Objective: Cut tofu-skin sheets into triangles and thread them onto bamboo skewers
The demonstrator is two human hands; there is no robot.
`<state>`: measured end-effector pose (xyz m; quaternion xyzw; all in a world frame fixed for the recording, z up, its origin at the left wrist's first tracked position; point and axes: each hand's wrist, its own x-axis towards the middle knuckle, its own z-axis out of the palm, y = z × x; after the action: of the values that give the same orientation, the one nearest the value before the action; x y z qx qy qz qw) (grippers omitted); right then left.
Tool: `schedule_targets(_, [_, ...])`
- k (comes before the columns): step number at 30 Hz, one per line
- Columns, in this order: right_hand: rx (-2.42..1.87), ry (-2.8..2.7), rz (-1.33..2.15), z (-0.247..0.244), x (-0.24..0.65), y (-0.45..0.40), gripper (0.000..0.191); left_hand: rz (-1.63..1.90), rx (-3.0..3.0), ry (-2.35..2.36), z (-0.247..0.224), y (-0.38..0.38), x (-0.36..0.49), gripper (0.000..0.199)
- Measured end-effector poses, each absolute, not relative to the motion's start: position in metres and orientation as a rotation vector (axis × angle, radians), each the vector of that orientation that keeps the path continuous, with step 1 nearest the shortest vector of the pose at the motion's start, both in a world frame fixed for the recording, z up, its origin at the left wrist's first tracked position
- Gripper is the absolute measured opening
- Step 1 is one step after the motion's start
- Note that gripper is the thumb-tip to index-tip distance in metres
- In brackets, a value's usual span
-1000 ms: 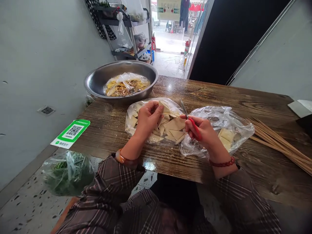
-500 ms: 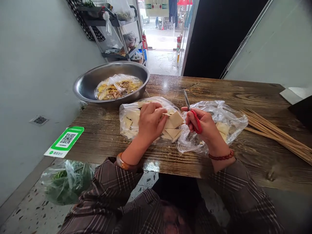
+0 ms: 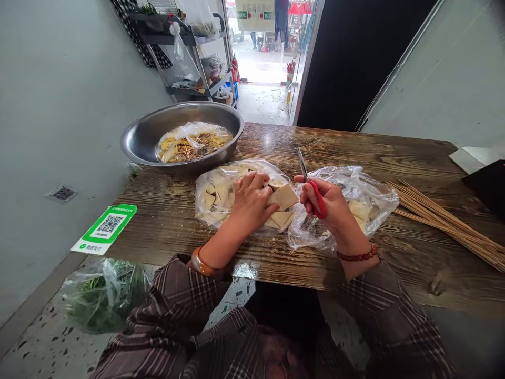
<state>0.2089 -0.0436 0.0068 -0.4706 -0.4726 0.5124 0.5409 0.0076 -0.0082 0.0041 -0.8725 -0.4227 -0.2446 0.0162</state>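
Observation:
Over a clear plastic bag [image 3: 205, 210] of pale tofu-like sheets, my left hand [image 3: 254, 200] bends its fingers down onto the pieces; its fingertips are hidden among them. A square pale sheet [image 3: 284, 197] lies at its right side, near the thumb. My right hand [image 3: 327, 204] holds scissors with red handles [image 3: 319, 200], blades pointing up and away. Beneath and beside that hand is a second clear bag [image 3: 379, 202], with some pale pieces [image 3: 359, 210] inside.
A large steel basin [image 3: 138, 142] holding a bag of yellow food on sticks stands at the back left. Wooden skewers [image 3: 445, 221] lie at the right. A green QR card [image 3: 106, 229] is at the table's left edge.
My left hand has lowered onto the pieces and turned, with its fingers further into the bag. My right hand with the scissors has barely moved.

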Motion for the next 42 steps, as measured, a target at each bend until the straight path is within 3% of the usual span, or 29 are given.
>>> schedule_targets(3, [-1.114,-1.119,1.214,0.006,0.209,-0.043,0.06,-0.912,-2.787,-1.319,0.004,-0.007,0.009,0.005])
schedule_targets(10, [-1.114,-1.059,1.267,0.007,0.208,-0.042,0.059,-1.474,-2.52,-1.09,0.007,-0.005,0.006,0.006])
schedule_targets(15, [-1.105,-1.047,1.433,0.007,0.202,-0.044,0.065,-1.502,-2.358,-0.901,0.006,-0.008,0.006,0.003])
schedule_targets(24, [-0.963,-0.991,1.579,0.008,0.197,-0.047,0.056,-1.534,-2.325,-0.831,0.008,-0.013,0.008,0.006])
schedule_targets(30, [-0.936,-0.915,1.451,0.014,0.201,-0.049,0.059,-1.555,-2.489,-0.764,0.007,-0.013,0.01,0.006])
schedule_targets(37, [-0.937,-1.134,1.262,0.017,0.209,-0.053,0.061,-1.804,-3.026,-0.806,0.013,-0.015,0.01,0.048])
schedule_targets(42, [-0.877,-1.189,1.307,0.025,0.211,-0.062,0.06,-1.94,-3.428,-0.91,0.015,-0.018,0.007,0.051])
